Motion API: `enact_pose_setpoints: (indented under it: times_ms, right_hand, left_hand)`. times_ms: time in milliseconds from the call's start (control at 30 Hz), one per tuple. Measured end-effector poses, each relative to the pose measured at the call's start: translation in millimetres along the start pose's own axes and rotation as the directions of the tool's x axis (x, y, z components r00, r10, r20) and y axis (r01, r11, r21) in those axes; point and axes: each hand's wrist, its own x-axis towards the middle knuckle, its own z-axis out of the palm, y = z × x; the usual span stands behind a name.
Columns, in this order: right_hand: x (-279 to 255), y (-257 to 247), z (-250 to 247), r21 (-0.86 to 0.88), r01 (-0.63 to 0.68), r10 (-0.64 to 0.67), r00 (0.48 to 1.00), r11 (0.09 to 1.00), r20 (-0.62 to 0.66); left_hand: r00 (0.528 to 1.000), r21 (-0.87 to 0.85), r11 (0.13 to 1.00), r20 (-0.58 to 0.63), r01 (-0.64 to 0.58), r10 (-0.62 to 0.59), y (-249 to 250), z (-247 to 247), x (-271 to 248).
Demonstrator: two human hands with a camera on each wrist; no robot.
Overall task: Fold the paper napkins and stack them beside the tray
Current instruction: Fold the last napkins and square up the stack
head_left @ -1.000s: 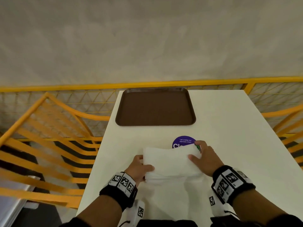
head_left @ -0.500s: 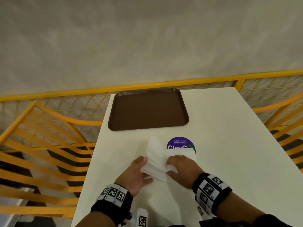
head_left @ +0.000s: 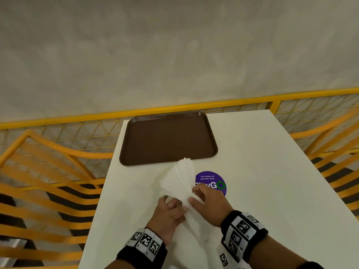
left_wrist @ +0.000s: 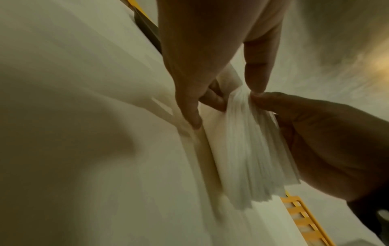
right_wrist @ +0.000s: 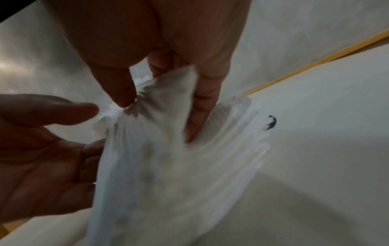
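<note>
A thick stack of white paper napkins (head_left: 179, 179) stands tilted and fanned above the white table, its far end reaching the front rim of the brown tray (head_left: 167, 138). My right hand (head_left: 194, 195) pinches the stack's near corner between thumb and fingers; the right wrist view shows that right hand (right_wrist: 160, 106) bunching the napkins (right_wrist: 168, 166). My left hand (head_left: 174, 204) holds the same corner from the left. In the left wrist view, the left hand (left_wrist: 235, 93) has thumb and fingers on either side of the stack (left_wrist: 248, 149). The tray holds nothing.
A round purple sticker (head_left: 213, 181) lies on the table (head_left: 262, 171) just right of the napkins. More white paper (head_left: 196, 241) lies flat between my wrists. Yellow mesh railing (head_left: 58, 152) runs along the left, far and right sides.
The stack lay flat between my hands; it is now lifted on edge and fanned, pointing toward the tray. Both hands have come together at its near corner.
</note>
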Motion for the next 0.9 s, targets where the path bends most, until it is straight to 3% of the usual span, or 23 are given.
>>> enact_pose_setpoints:
  times_ms: [133, 300, 467, 700, 900]
  right_hand:
    - [0.1, 0.0, 7.7, 0.072, -0.084, 0.085, 0.996, 0.994, -0.020]
    - [2.8, 0.1, 6.9, 0.119, -0.105, 0.111, 0.993, 0.987, -0.042]
    - [2.6, -1.5, 4.3, 0.092, -0.089, 0.092, 0.995, 0.992, -0.032]
    - [2.1, -5.3, 1.1, 0.146, -0.108, 0.110, 0.994, 0.983, -0.009]
    - [4.3, -3.0, 2.8, 0.081, -0.114, 0.115, 0.993, 0.990, -0.016]
  left_hand:
    - [0.999, -0.025, 1.000, -0.040, 0.016, -0.017, 3.0, -1.5, 4.7]
    - [0.996, 0.146, 0.989, -0.074, -0.035, 0.046, 6.7, 3.1, 7.5]
    - [0.987, 0.246, 0.968, -0.140, -0.046, 0.082, 8.0, 2.5, 11.8]
    - [0.985, 0.300, 0.952, -0.132, -0.066, 0.110, 8.0, -2.2, 17.2]
    - [0.975, 0.427, 0.901, -0.153, -0.083, 0.162, 7.0, -0.6, 18.2]
